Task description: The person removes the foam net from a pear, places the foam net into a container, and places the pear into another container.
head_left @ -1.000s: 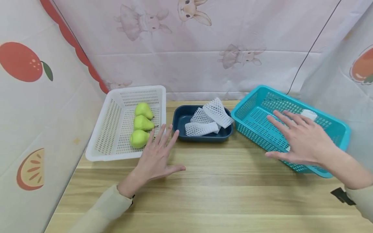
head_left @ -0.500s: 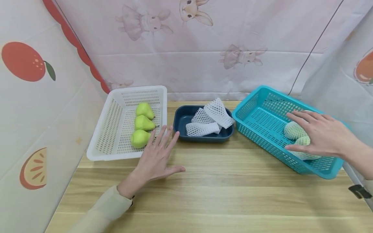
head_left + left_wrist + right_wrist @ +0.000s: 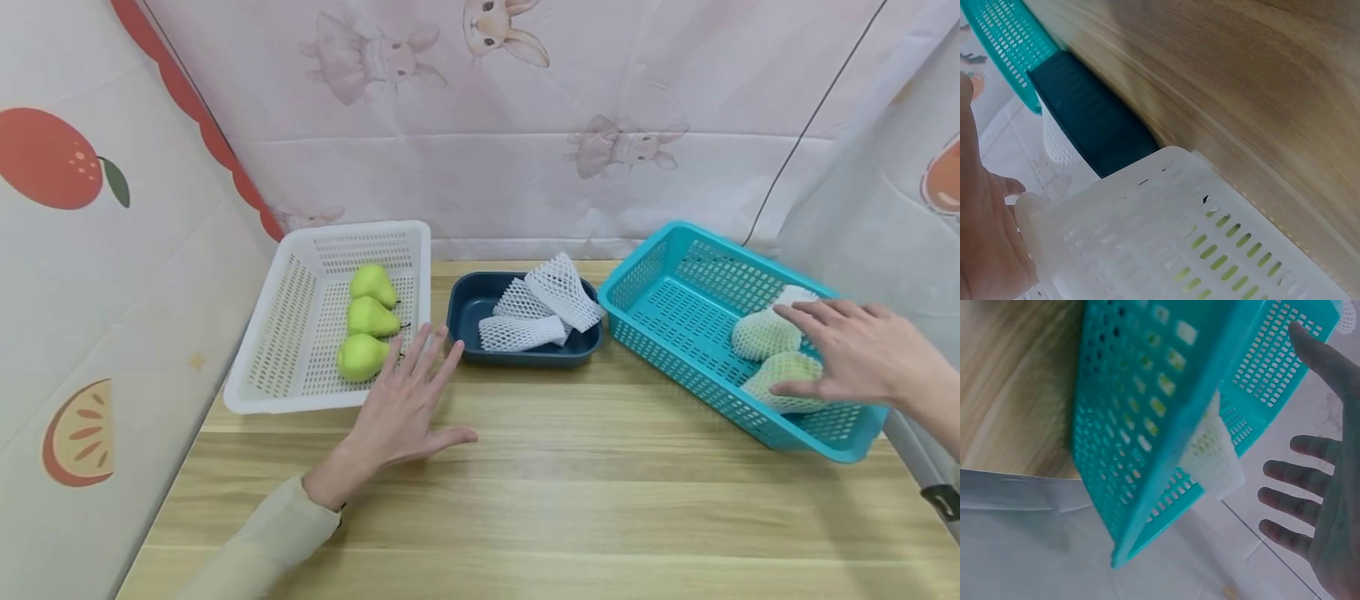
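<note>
My left hand [image 3: 405, 408] is spread flat with thumb out, over the front right corner of a white basket [image 3: 258, 367]. Inside that basket, three green pears [image 3: 360, 358] lie in a row along its right side. Over the right end of a teal basket [image 3: 675, 358] hovers my right hand [image 3: 862, 358], its fingers extended and holding nothing. Beneath and beside it sit two pears in white foam nets, the nearer netted pear [image 3: 783, 379] and the farther netted pear [image 3: 761, 333]. The right wrist view shows the right hand [image 3: 1329, 500] apart from the basket wall [image 3: 1141, 425].
Between the baskets stands a dark blue tray [image 3: 468, 312] with several white foam nets [image 3: 517, 332] in it; one overhangs the right rim. Wood tabletop [image 3: 570, 500] stretches in front. A printed curtain [image 3: 487, 192] hangs behind, with printed sheets at both sides.
My right hand has drawn back to the right over the teal basket, and the two netted pears have come into view. The left hand has stayed in place.
</note>
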Tool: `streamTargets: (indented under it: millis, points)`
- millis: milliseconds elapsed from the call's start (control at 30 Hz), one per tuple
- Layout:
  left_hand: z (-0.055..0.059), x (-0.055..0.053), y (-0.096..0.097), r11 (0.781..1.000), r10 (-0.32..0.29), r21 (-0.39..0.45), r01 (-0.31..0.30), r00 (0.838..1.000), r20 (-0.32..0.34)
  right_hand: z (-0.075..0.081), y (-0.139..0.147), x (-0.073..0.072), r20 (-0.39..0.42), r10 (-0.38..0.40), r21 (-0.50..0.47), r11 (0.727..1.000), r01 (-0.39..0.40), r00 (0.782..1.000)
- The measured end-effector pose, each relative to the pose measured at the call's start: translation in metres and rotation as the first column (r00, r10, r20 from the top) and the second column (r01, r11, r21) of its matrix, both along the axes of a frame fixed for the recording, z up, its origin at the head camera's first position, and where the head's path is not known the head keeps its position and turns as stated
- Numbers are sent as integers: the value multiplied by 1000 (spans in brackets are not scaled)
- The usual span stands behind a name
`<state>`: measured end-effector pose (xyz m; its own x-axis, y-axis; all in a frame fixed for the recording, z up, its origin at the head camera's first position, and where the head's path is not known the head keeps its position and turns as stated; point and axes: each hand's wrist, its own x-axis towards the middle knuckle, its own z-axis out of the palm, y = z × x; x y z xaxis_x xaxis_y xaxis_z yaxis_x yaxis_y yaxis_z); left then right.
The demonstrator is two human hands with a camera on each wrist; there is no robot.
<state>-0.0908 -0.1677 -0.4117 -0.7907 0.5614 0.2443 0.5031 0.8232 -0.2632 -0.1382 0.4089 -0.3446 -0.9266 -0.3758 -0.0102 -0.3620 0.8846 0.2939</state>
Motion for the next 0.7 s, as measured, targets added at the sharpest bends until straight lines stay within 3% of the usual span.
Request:
streamTargets:
  millis: [700]
  points:
    - [1,0,-2,1000,-1,-10,1,1000,-7,-34,22,6,141,-40,41,999,35,989]
